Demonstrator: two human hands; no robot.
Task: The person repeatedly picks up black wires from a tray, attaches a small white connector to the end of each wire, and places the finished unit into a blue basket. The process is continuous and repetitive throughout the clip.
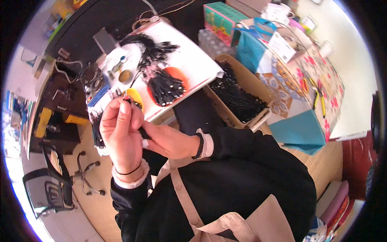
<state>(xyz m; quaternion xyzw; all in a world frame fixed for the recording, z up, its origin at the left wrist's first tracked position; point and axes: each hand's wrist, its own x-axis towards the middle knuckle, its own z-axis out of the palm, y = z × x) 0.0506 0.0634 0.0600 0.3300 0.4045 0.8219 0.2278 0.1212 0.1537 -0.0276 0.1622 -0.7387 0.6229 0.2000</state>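
Note:
My left hand [121, 131] is raised in front of the white work board, fingers curled and thumb pressed to the index finger. A small dark piece with a hint of red [127, 98] shows at its fingertips, too small to name. My right hand [171, 141] reaches in beside the left wrist, its fingers closed and partly hidden; what it holds cannot be made out. Beyond them a bundle of black cords with pale tips [165, 86] lies over an orange-red disc [178, 74]. A yellow dish [134, 95] sits just behind my left fingertips.
More black cords [139, 40] lie at the board's far side, near a small round tin [125, 76]. Right of the board [197, 60] stands a cardboard box [262, 115] full of black cords. Yellow-handled pliers [319, 101] rest on a flowered cloth farther right.

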